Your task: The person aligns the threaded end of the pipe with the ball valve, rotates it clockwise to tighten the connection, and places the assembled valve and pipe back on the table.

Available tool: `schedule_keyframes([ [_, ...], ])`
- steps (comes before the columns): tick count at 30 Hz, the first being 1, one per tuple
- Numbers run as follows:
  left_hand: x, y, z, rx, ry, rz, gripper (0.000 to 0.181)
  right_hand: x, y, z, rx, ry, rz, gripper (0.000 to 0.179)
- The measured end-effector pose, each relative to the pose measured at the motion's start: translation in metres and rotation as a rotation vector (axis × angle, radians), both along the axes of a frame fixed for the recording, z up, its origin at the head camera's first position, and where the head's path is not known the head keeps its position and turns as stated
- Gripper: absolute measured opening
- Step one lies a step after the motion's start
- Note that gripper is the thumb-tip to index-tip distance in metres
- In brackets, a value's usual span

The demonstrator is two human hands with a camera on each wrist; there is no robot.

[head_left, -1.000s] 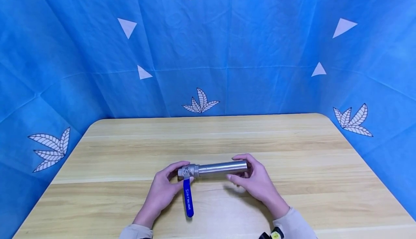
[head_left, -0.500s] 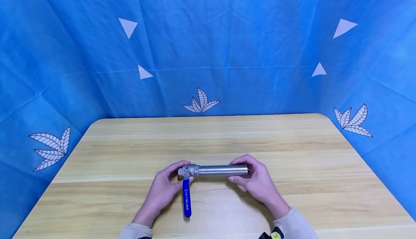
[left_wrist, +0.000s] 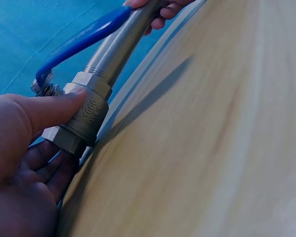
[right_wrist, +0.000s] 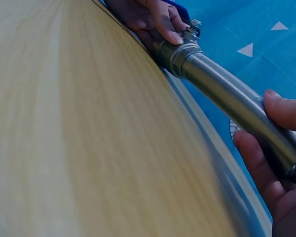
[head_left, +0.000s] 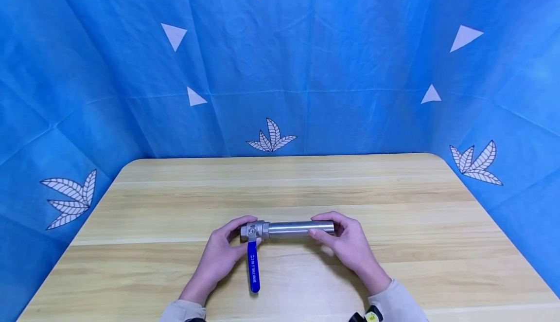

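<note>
My left hand [head_left: 220,256] grips the steel body of a ball valve [left_wrist: 89,111], thumb on the near side and fingers beneath. The valve's blue lever handle [head_left: 253,267] points back toward me. A smooth steel pipe [head_left: 290,228] runs rightward from the valve's right end, with a little thread showing at the joint in the left wrist view. Around the pipe's free end, my right hand [head_left: 350,244] holds it between thumb and fingers. Pipe and valve lie level, and their shadow falls on the table below.
A wood-grain table [head_left: 280,181] lies under both hands. Blue cloth [head_left: 350,69] printed with white leaves and triangles hangs behind it and at both sides. A black strap with a yellow label [head_left: 372,316] is at the right wrist.
The pipe's right end has dropped slightly, bringing it level with the valve. My right thumb and fingers, earlier loose around the pipe, have closed on it and shifted. The left hand stays in place.
</note>
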State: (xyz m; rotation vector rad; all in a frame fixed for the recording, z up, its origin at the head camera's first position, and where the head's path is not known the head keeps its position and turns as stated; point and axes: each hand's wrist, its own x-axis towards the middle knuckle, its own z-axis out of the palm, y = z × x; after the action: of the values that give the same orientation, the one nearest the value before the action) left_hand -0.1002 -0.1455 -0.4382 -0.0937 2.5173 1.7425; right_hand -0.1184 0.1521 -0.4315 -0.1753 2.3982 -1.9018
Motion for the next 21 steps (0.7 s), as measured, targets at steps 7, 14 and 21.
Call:
schedule_keyframes([
  [7,-0.0001,0.0006,0.0011,0.006,-0.005,0.006,0.046,-0.0017,-0.0006,-0.0005,0.043,-0.044,-0.009,0.022],
  [14,0.0001,0.0009,0.0015,0.005,-0.003,0.004,0.046,-0.0027,-0.0012,-0.0026,0.075,-0.046,-0.034,0.020],
  [21,0.0006,0.0002,0.0017,0.010,0.001,0.000,0.046,-0.0012,-0.0036,-0.0005,0.075,-0.075,-0.055,0.023],
])
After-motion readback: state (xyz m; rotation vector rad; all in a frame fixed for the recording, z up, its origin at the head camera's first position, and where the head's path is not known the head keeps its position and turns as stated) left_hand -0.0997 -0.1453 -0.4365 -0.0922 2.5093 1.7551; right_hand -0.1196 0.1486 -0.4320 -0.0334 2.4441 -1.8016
